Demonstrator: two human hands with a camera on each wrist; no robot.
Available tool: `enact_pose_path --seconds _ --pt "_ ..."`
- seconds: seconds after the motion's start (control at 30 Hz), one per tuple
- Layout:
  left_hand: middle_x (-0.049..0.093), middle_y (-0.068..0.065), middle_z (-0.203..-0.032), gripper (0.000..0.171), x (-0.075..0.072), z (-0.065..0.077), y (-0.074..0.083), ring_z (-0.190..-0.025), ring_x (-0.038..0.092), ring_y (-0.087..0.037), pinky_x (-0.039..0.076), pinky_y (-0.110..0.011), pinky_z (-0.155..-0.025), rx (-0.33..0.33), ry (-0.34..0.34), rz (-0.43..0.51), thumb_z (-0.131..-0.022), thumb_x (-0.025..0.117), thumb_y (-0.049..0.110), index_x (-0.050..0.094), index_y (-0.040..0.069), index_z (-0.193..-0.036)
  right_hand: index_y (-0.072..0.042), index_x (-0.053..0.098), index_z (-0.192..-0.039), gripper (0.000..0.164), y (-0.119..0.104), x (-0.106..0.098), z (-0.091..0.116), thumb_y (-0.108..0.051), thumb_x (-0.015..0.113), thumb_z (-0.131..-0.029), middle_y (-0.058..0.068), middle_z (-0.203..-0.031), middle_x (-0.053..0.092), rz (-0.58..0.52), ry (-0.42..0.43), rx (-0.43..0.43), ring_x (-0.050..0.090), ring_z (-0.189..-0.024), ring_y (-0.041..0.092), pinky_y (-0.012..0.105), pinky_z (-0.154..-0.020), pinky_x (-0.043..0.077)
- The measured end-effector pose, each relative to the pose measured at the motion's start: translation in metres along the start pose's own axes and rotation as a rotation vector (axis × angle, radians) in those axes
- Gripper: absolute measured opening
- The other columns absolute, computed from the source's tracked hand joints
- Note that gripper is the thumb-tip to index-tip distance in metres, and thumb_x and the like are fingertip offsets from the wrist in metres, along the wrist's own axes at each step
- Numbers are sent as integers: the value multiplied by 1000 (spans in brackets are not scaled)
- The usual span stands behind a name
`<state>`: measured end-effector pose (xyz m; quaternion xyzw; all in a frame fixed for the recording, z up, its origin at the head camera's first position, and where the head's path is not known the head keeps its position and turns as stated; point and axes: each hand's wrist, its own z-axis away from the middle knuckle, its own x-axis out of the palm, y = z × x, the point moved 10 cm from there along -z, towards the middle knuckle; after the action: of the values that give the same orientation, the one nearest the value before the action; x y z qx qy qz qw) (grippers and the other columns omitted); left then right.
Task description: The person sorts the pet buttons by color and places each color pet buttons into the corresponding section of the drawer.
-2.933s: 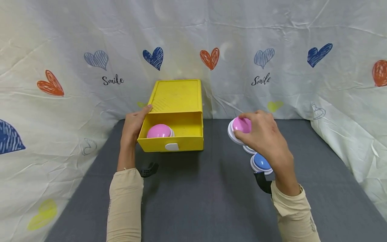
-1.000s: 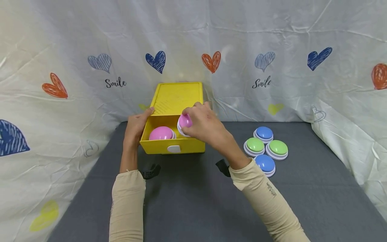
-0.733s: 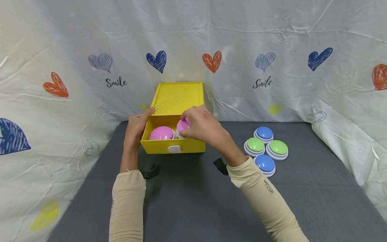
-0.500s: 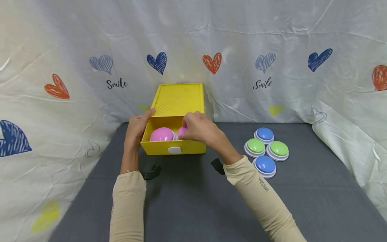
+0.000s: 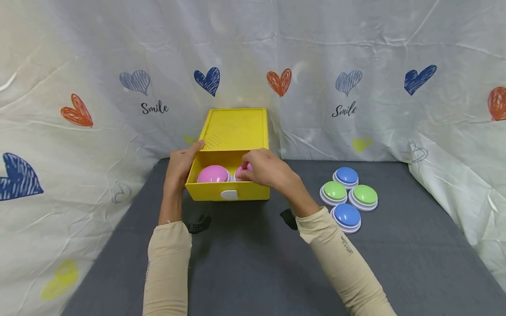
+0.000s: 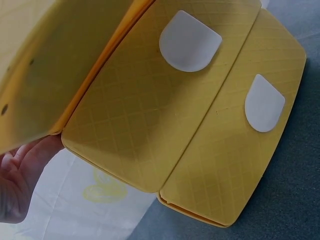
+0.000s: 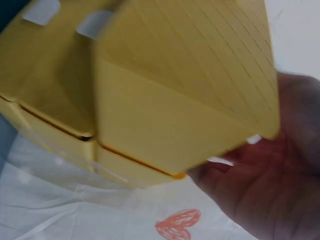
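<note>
A yellow drawer box [image 5: 237, 129] stands at the back of the grey table, its top drawer [image 5: 205, 192] pulled out. My left hand [image 5: 179, 164] grips the box's left side, thumb on the top edge. Inside the drawer, on the left, sits a pink dome button [image 5: 214, 174] with a white base. My right hand [image 5: 269, 169] reaches over the drawer's right half and pinches a second pink dome button [image 5: 239, 172], mostly hidden by the fingers. In the right wrist view its white base [image 7: 220, 161] peeks out behind the drawer front, beside the hand [image 7: 265, 185].
To the right on the grey table lie two blue buttons [image 5: 347, 215] and two green buttons [image 5: 334, 190], grouped closely. Two lower drawers with white handles [image 6: 190, 42] are pushed in under the open one. A white cloth [image 5: 308, 52] with printed hearts hangs behind.
My right hand has brought the second pink button from the right side of the table into the drawer, lowered it, and shifted it slightly right. My left hand keeps its grip on the box.
</note>
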<state>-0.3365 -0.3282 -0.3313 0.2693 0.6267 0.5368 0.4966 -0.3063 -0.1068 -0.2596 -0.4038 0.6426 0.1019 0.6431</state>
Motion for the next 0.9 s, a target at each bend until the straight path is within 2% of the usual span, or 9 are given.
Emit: enact_pose_path --seconds 0.1,0.2,0.3,0.33,0.4,0.47,0.57,0.77,0.9 --pt "62 -3 -68 75 -1 1 0 -58 60 -17 48 -27 -52 8 -2 -1 -68 59 73 65 1 -89 -12 69 -95 20 0 -5 6 -29 67 -85 0 -81 59 -7 139 -10 48 -76 15 23 -64 40" --pt "64 -4 -72 76 0 2 -1 -60 62 -18 49 -28 -54 5 -16 12 -69 59 72 65 1 -94 -11 67 -101 23 -5 -20 24 -28 66 -85 0 -88 54 8 405 -37 43 -82 15 23 -67 40" --pt "65 -5 -74 75 2 2 0 -62 63 -19 50 -28 -56 0 -24 24 -68 60 72 66 2 -95 -9 67 -97 18 -16 -35 53 -24 66 -86 3 -86 52 -1 681 -93 44 -81 17 23 -65 43" --pt "65 -5 -74 75 2 2 1 -61 62 -19 50 -28 -55 -1 -22 28 -68 60 72 66 2 -94 -9 67 -94 16 -21 -38 62 -22 65 -86 3 -84 53 -5 750 -122 46 -79 16 22 -64 44" --pt "64 -4 -70 73 -1 1 1 -59 62 -18 49 -28 -54 -2 -9 21 -67 61 72 65 2 -90 -8 67 -91 12 -31 -38 77 -19 64 -86 2 -82 57 -30 821 -175 49 -75 13 21 -65 45" --pt "63 -3 -67 72 -3 1 2 -58 61 -17 49 -28 -53 -4 2 21 -67 61 72 64 2 -86 -9 67 -89 11 -41 -33 86 -19 64 -85 0 -78 62 -46 822 -215 54 -71 10 19 -64 46" --pt "62 -3 -66 71 -5 0 2 -57 60 -17 49 -28 -53 -12 10 23 -66 62 72 63 3 -84 -10 67 -90 14 -48 -18 90 -22 69 -82 -3 -77 64 -57 763 -217 57 -65 7 19 -61 47" --pt "62 -3 -67 73 -2 1 2 -58 60 -17 49 -28 -54 2 -7 19 -67 61 72 62 1 -87 -12 69 -97 24 -48 10 82 -25 75 -77 -3 -85 64 -24 638 -160 59 -70 8 21 -62 48" --pt "61 -3 -65 72 0 1 2 -57 60 -18 49 -28 -53 12 -6 23 -67 61 71 63 1 -85 -13 70 -96 20 -48 15 78 -21 74 -78 -3 -85 63 5 627 -170 59 -72 8 20 -65 49"
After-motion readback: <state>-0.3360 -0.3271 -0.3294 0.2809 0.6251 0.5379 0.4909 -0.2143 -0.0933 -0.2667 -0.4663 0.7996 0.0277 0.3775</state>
